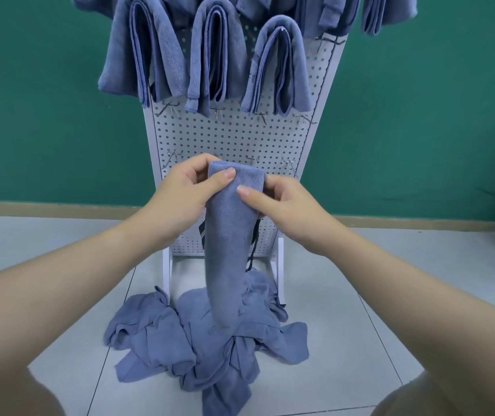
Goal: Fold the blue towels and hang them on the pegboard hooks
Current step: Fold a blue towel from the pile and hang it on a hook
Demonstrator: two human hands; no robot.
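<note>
Fingers (225, 175) of the left hand (180, 193) are curled round the top of a folded blue microfibre towel (228, 241), thumb pressed flat on the near face and the rest tucked behind the fold, so it's a proper grip. Same deal on the other side: the right hand (282, 202) pinches the towel's right edge just below the fold, thumb in front, other fingers behind (can't really see them). That towel hangs down long and narrow between both hands, held up in front of a white perforated metal pegboard stand (231, 136), with its lower end reaching down over a crumpled heap of unfolded blue towels (210, 346) on the pale tiled floor (345, 340) at the foot of the stand. Up top, three folded blue towels (219, 55) hang side by side on the board, with more in a row above them, cut off by the edge of the view. Lower down there are bare metal hooks (288, 163) in two rows, the lower row just behind the hands. Behind it all is a green wall (45, 100) with a tan skirting strip (60, 208) along the bottom.
</note>
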